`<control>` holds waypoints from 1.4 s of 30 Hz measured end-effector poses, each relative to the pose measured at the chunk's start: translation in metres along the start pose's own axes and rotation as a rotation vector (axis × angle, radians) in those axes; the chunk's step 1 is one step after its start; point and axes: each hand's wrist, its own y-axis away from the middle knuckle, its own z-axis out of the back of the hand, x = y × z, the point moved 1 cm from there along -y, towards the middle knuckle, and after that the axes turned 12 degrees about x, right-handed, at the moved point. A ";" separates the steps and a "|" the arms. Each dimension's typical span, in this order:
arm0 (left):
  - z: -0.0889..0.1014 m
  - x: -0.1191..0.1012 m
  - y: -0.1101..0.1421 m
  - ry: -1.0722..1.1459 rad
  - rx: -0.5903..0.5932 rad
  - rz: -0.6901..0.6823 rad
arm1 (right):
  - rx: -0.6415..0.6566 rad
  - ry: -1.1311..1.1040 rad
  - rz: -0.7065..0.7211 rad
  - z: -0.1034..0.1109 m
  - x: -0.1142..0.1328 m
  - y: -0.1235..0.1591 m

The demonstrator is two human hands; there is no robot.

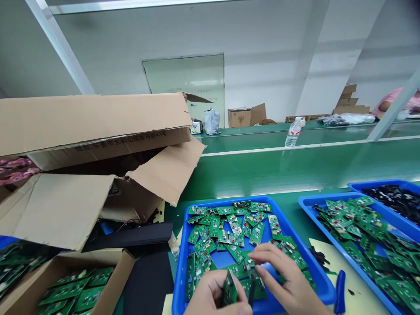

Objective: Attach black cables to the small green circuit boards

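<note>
Pinching a green circuit board [229, 288] on edge, the left hand [211, 295] sits low over the near rim of a blue plastic tray [229, 199], with the board's lower end hidden by the fingers. The right hand [288, 280] lies just beside it, not clearly touching it, its fingers [262, 253] spread over the loose boards [213, 232] heaped in the tray; whether they grip one, I cannot tell. A small dark piece [251, 293] stands between the hands, too blurred to name. These boards look light and stiff but thin, probably brittle under bending, and their soldered parts seem easily knocked, so the bare edges look like the safest place to hold. Piled loosely, they could slide over one another. A second blue tray [311, 203] of boards sits to the right on the green counter [262, 168], beside blue-handled pliers [340, 291] on a pale card sheet [328, 262]. To the left, a cardboard carton [124, 262] holds more boards, and a large flattened box [98, 127] leans above it. Beyond, a water bottle [293, 133] stands on the counter, and a co-worker's pink sleeve [390, 100] shows at the far right.
</note>
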 end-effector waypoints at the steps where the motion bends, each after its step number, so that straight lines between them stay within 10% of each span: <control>1: 0.000 0.000 -0.001 0.029 -0.054 -0.009 | -0.003 -0.087 0.017 0.000 0.003 -0.001; 12: -0.008 0.010 -0.010 0.082 -0.144 -0.017 | -0.077 -0.590 -0.176 -0.025 0.000 0.015; 23: -0.011 0.018 -0.014 0.278 -0.141 -0.047 | -0.197 -0.507 -0.340 -0.004 -0.003 0.016; 32: -0.006 0.022 -0.016 -0.035 -0.094 -0.068 | 0.034 -0.054 0.056 0.000 0.022 -0.002; 42: -0.011 0.013 -0.015 -0.170 -0.066 -0.065 | 0.084 0.033 0.098 -0.003 0.024 -0.003</control>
